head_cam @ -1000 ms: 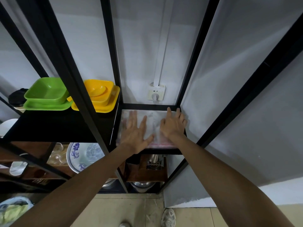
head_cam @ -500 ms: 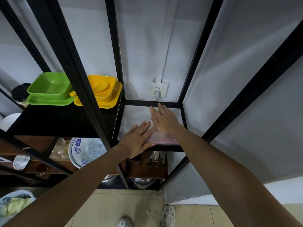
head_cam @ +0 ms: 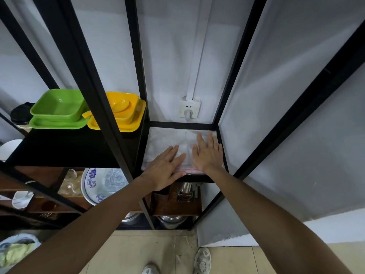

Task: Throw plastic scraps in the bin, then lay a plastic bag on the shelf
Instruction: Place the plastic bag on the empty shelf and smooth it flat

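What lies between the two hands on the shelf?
Only a strip of the plastic bag, flat on the shelf. The left hand and right hand both rest on it, apart, as the head view shows.

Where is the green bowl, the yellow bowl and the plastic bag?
green bowl (head_cam: 59, 104), head view, inside bottom of the bowl.
yellow bowl (head_cam: 123, 107), head view, inside of the bowl.
plastic bag (head_cam: 164, 139), head view, bare left part lying on the shelf.

Black shelf (head_cam: 182, 123) carried a flat plastic bag (head_cam: 164, 139); next shelf over had green (head_cam: 57, 109) & yellow dishes (head_cam: 124, 113)
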